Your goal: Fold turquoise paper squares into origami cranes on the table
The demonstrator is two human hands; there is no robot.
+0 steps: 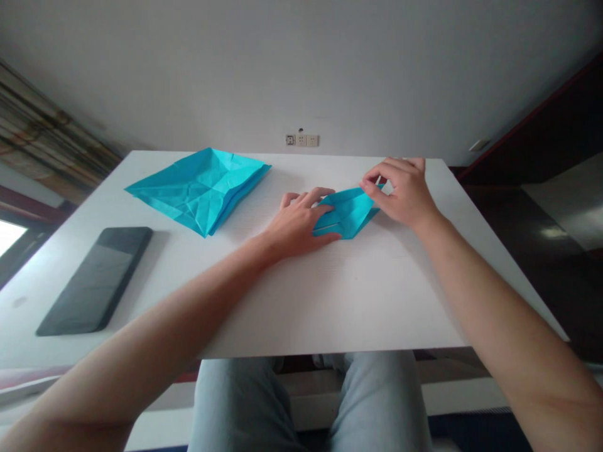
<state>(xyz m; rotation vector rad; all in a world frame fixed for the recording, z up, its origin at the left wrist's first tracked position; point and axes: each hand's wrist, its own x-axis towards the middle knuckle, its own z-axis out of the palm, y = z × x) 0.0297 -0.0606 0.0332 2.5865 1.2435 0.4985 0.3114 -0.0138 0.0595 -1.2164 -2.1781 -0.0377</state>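
A small folded blue paper piece (347, 212) lies on the white table (330, 295) between my hands. My left hand (301, 223) rests flat on the paper's left part, fingers stretched out and pressing it down. My right hand (404, 191) pinches the paper's upper right corner between thumb and fingertips, the other fingers curled.
Several creased blue paper sheets (202, 188) lie stacked at the back left of the table. A dark phone (97, 279) lies face up near the left edge. A wall with sockets (301, 140) stands behind the table. My knees show below the front edge.
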